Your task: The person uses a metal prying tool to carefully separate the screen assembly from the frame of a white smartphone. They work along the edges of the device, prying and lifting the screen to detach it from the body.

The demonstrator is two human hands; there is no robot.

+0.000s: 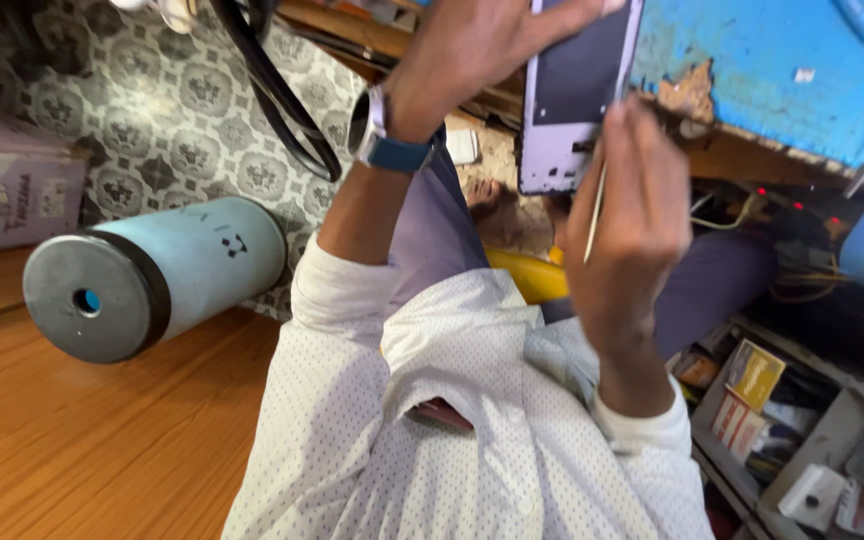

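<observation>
While our left hand (492, 45) is clamped on the upper part of a flat phone frame (572, 95), fingers wrapped over its top edge, we hold the panel upright in front of us with its dark inner face turned our way. Our right hand (632, 215) is closed together around a thin pale tool (595, 215), pinched between thumb and fingers, and its tip meets the lower right edge of the frame. On our left wrist sits a watch (377, 130) with a blue strap, and both forearms come out of a white dotted shirt (452, 420) with the cuffs turned back. Just behind the frame and touching our right fingers in the view is a blue worktop (772, 70) whose paint is chipped away to bare wood near its edge. Below the hands we see our dark trousers (432, 225) and something yellow (532, 275) between the knees; we cannot tell what it is. Further left a pale blue cylinder (152, 275) with a grey end and black rim lies against a patterned wall (152, 110), beside a black cable (282, 100) that hangs in a loop. A wooden surface (82, 440) spreads under the cylinder. Off to the right, shelves (802, 440) hold small boxes and packets.
</observation>
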